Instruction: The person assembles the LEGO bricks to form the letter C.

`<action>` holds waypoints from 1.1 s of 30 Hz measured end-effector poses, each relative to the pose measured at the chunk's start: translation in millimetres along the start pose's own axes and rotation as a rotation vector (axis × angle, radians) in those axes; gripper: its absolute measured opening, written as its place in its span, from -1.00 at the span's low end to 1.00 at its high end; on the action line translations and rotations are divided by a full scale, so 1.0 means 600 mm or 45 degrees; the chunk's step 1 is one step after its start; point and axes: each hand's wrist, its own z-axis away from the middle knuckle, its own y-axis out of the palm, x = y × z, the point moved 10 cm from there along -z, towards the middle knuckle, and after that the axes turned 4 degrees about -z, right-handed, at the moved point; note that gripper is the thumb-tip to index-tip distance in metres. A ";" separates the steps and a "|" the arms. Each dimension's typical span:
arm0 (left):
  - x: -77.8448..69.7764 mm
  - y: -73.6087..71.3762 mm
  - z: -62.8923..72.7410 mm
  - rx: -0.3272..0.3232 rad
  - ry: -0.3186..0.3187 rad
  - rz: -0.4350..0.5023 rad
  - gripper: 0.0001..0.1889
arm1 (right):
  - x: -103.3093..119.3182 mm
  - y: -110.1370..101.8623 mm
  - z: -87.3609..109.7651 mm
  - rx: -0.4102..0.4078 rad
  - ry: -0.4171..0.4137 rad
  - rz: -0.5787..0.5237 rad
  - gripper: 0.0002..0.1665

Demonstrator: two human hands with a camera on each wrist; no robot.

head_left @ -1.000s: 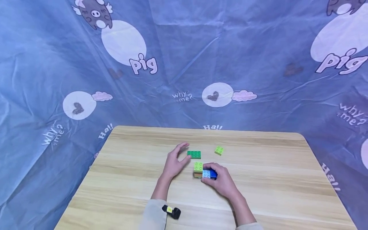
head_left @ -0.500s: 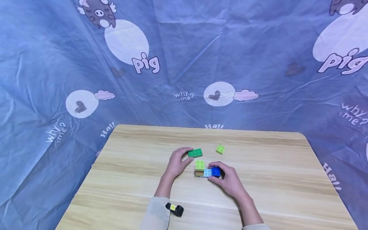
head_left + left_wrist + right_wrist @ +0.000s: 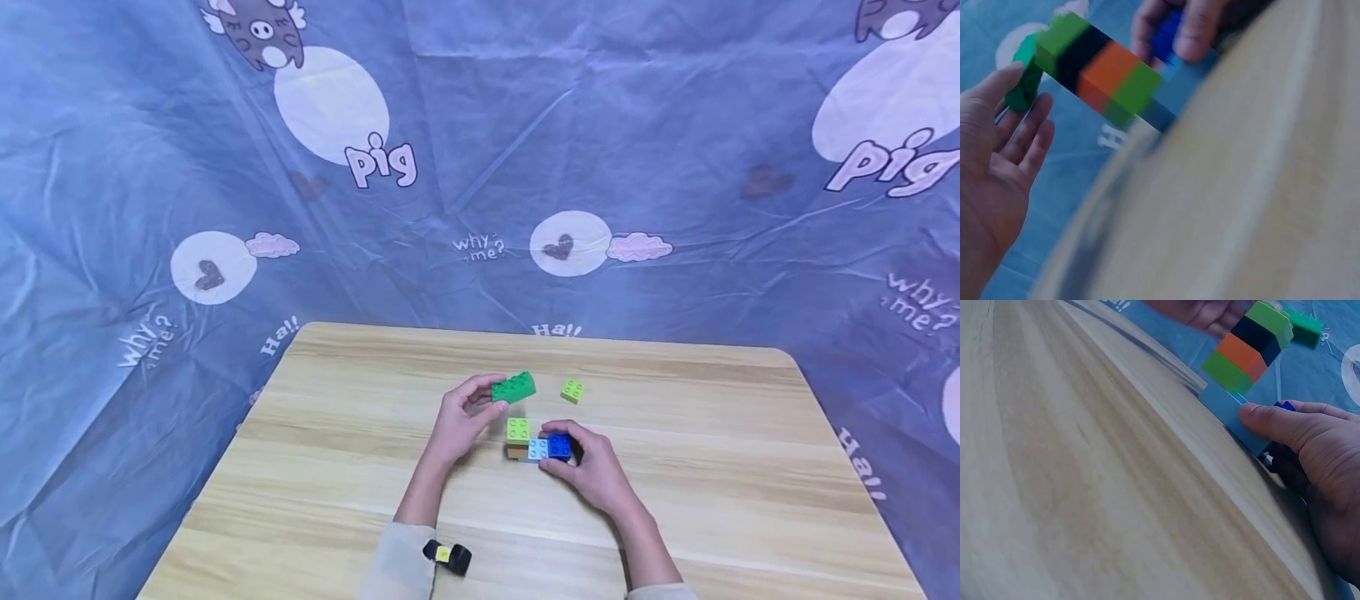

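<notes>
My left hand [image 3: 459,423] pinches a long green toy brick [image 3: 513,388] between thumb and fingers, tilted and raised off the table. In the left wrist view its thumb lies along the green brick's near side. My right hand [image 3: 592,468] grips the low end of a toy brick build, thumb on its light blue brick [image 3: 1225,407] and fingers behind. A dark blue brick [image 3: 560,446] sits at that end. At the other end rises a tower: lime green, orange [image 3: 1239,356], black [image 3: 1257,340], then a lime green brick [image 3: 518,428] on top.
A loose lime green brick [image 3: 572,391] lies behind the build, toward the table's far side. The wooden table [image 3: 337,500] reaches a blue printed cloth [image 3: 480,150] at the back and sides. A black strap device [image 3: 447,555] sits at the left sleeve.
My left hand has closed on the long green brick and lifted it from the table, tilting it. The right hand has slid slightly on the build, uncovering more of the dark blue brick.
</notes>
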 end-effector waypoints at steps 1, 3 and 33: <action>-0.013 0.005 -0.001 0.031 0.029 -0.011 -0.57 | 0.000 0.000 0.000 0.002 -0.007 -0.001 -0.38; -0.032 0.019 0.000 0.103 0.086 -0.050 -0.58 | -0.002 -0.003 0.000 0.000 -0.013 0.002 -0.39; -0.036 0.067 0.019 0.227 0.287 -0.006 -0.59 | -0.003 -0.006 -0.002 -0.023 -0.002 0.029 -0.38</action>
